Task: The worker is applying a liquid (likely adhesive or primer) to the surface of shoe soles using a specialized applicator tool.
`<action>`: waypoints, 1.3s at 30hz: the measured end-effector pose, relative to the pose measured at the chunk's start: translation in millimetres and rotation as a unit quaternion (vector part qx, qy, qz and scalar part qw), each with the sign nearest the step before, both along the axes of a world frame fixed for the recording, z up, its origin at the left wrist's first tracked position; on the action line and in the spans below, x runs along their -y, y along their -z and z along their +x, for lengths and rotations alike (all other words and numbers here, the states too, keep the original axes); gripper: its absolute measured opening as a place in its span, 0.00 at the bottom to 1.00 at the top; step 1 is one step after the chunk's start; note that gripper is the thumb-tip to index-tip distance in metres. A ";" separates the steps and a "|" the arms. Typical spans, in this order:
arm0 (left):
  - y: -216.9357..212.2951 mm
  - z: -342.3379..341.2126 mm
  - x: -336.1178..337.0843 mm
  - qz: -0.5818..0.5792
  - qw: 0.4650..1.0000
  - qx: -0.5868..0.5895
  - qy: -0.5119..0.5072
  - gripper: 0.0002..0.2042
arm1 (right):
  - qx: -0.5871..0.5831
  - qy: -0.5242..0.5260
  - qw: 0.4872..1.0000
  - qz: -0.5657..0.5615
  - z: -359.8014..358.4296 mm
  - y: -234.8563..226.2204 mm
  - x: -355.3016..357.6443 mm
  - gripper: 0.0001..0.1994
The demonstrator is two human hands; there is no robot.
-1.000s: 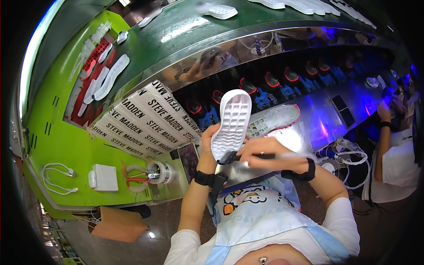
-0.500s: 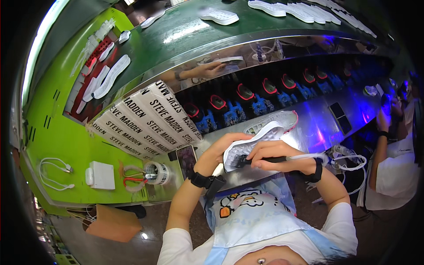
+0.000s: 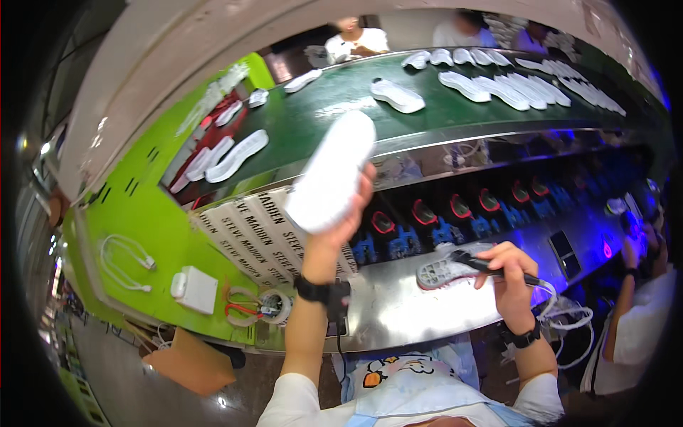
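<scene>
One white shoe sole (image 3: 332,171) in the left hand (image 3: 346,222), fingers closed on its lower right edge. Sole is tilted, extending above and left of that grip; elongated, rounded ends, visible face bright white, seemingly smooth, fine texture lost to blur. Right hand (image 3: 511,274), lower and right of it, has fingers curled around a black-handled tool (image 3: 478,263). Left of that grip, a grid-patterned greyish sole (image 3: 435,276) lies on the metal ledge (image 3: 398,320).
</scene>
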State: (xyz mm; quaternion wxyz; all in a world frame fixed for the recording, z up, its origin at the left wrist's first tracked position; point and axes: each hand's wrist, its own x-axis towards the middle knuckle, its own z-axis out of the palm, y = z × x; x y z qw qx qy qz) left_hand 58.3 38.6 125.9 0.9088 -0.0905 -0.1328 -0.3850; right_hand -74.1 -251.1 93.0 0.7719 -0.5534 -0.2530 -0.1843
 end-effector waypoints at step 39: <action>236.4 -127.8 51.6 0.197 0.975 -0.023 -0.103 0.28 | -0.092 0.164 0.956 -0.224 2.1 90.9 -71.8 0.10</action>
